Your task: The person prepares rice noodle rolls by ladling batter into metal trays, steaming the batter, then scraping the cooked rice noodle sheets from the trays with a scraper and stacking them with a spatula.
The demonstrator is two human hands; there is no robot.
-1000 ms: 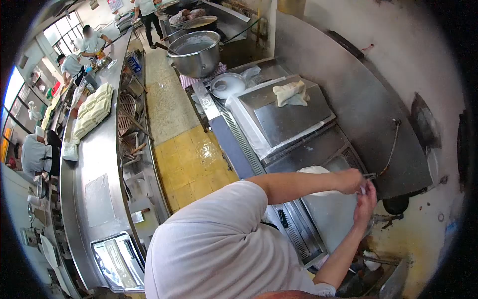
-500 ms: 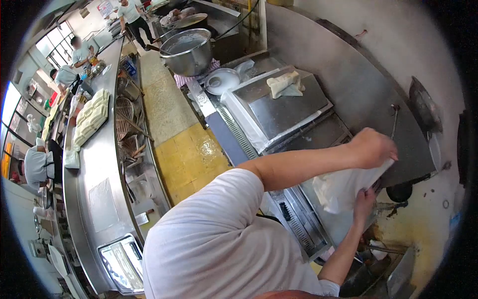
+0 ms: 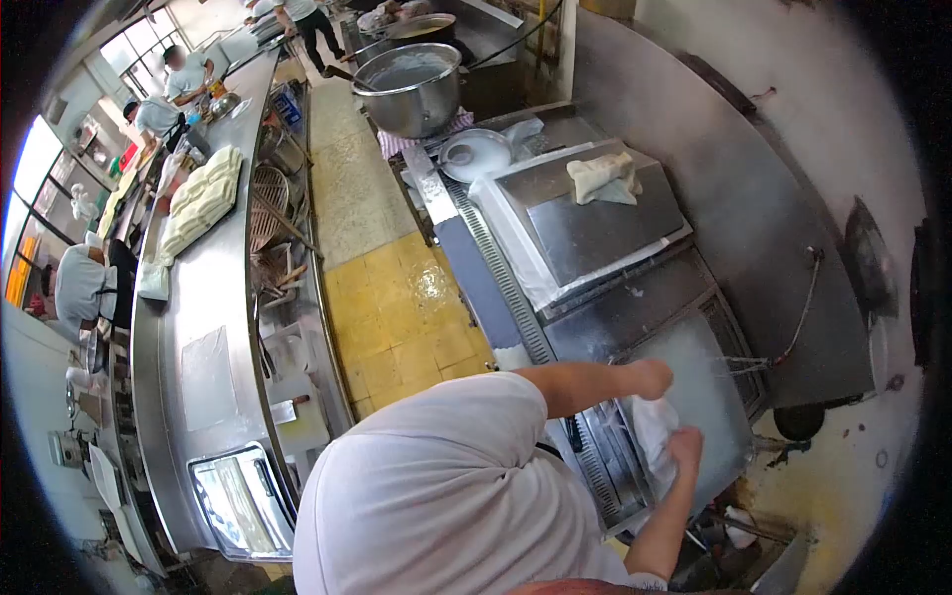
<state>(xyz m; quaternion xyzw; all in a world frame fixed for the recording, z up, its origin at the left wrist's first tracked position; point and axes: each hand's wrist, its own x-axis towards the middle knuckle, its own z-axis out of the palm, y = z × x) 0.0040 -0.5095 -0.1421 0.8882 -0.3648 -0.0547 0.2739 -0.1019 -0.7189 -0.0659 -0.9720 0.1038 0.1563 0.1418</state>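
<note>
My left hand (image 3: 650, 378) and my right hand (image 3: 685, 446) are both closed on a bunched white cloth (image 3: 655, 436). They hold it at the near edge of a wet, shallow steel tray (image 3: 709, 387) set into the cooking station. The left hand grips the cloth's top and the right hand its lower end. My white sleeve and shoulder fill the lower middle of the view. A thin hose (image 3: 805, 302) hangs from the steel wall panel just beyond the tray.
A slanted steel lid (image 3: 585, 233) carries a folded cloth (image 3: 605, 178). Behind it stand a white plate (image 3: 476, 154) and a big pot (image 3: 412, 84). A wet yellow tiled aisle (image 3: 397, 317) separates this station from a long steel counter (image 3: 193, 297) with stacked white sheets (image 3: 203, 198). Other workers (image 3: 84, 283) stand far left.
Half a second ago my hands held the white cloth spread high by the wall panel. They have come down and back toward me, and the cloth is bunched between them.
</note>
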